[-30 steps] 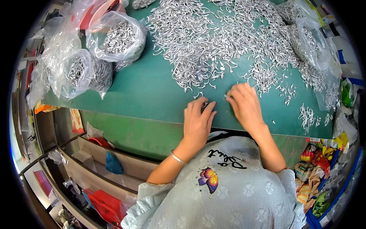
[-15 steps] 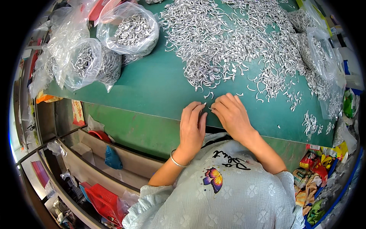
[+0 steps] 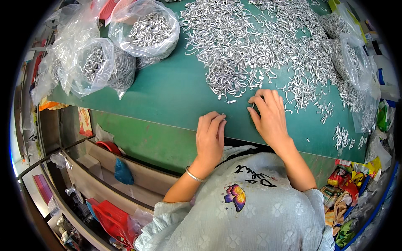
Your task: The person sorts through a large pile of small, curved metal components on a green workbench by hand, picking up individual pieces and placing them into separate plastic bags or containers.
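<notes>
My left hand (image 3: 210,134) is above the table's near edge, thumb and fingertips pinched on a small silver metal piece (image 3: 223,113) whose tip barely shows. Farther right and forward, my right hand (image 3: 271,118) is at the near fringe of the heap, its thumb and forefinger closing on a small silver piece (image 3: 253,105) that is mostly hidden. A loose silver piece (image 3: 231,101) lies between the hands and the heap. Beyond them spreads a large heap of small curved silver metal pieces (image 3: 226,54).
On the green table (image 3: 167,98), clear plastic bags (image 3: 167,50) full of similar pieces stand at the far left. Another filled bag (image 3: 358,75) lies at the right. A small pile (image 3: 341,136) sits near the right corner. Below left are a shelf (image 3: 146,186) and a red basket (image 3: 113,221).
My right hand has moved away from the left, forward and right to the heap's edge. My left hand has barely moved. A loose silver piece now lies just in front of the heap.
</notes>
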A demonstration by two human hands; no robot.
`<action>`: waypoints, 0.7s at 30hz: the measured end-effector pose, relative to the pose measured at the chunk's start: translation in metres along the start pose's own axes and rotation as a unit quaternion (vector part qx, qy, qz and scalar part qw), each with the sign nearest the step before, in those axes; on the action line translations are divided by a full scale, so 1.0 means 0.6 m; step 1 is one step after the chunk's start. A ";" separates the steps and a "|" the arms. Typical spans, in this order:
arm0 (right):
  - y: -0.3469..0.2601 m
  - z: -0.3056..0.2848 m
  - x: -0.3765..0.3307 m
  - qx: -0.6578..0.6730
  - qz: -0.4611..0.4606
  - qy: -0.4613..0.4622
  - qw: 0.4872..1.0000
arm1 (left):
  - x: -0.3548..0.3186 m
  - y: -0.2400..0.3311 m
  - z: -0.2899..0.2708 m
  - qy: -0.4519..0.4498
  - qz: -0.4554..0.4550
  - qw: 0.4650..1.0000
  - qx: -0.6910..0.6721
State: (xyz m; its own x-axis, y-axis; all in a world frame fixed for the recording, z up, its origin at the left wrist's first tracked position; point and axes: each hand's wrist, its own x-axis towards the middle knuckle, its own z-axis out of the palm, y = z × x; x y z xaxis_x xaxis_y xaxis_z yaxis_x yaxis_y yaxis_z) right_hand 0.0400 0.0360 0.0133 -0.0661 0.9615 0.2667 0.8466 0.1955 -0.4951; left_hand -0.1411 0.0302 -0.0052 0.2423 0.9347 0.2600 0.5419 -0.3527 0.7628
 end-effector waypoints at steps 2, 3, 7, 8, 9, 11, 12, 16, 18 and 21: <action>-0.013 0.009 0.009 0.012 -0.032 0.046 0.998 | 0.004 0.000 0.002 0.012 0.005 1.000 0.008; -0.020 0.023 0.015 0.000 -0.040 0.034 0.999 | 0.006 -0.001 0.003 0.019 0.008 1.000 0.012; -0.022 0.060 0.014 -0.025 -0.067 -0.005 0.997 | 0.013 -0.009 -0.003 0.033 0.004 0.999 0.021; -0.029 0.054 0.007 -0.017 -0.079 -0.019 0.997 | 0.014 -0.013 -0.005 0.042 -0.002 0.999 0.021; -0.035 0.050 0.001 -0.009 -0.090 -0.033 0.995 | 0.014 -0.016 -0.007 0.051 -0.009 0.998 0.021; -0.049 0.047 -0.010 0.087 -0.085 -0.041 0.992 | 0.008 -0.014 -0.003 0.029 -0.019 0.999 0.022; -0.052 0.048 -0.012 0.135 -0.082 -0.044 0.986 | 0.009 -0.005 -0.003 0.015 -0.017 0.999 0.028; -0.012 0.041 0.005 0.104 0.018 0.067 0.992 | 0.008 -0.004 -0.008 -0.038 0.011 0.998 0.056; -0.019 0.039 0.022 0.042 -0.004 0.037 0.998 | 0.010 -0.018 -0.004 -0.029 0.007 0.999 0.035; -0.016 0.037 0.021 0.002 -0.023 0.025 0.999 | 0.018 -0.041 -0.013 0.019 0.011 0.999 0.045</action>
State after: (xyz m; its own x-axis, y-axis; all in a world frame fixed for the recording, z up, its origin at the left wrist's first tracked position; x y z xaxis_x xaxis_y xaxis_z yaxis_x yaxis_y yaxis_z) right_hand 0.0191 0.0503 0.0030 -0.0774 0.9406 0.3305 0.8410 0.2397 -0.4850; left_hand -0.1579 0.0496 -0.0168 0.2256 0.9270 0.2997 0.6077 -0.3743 0.7004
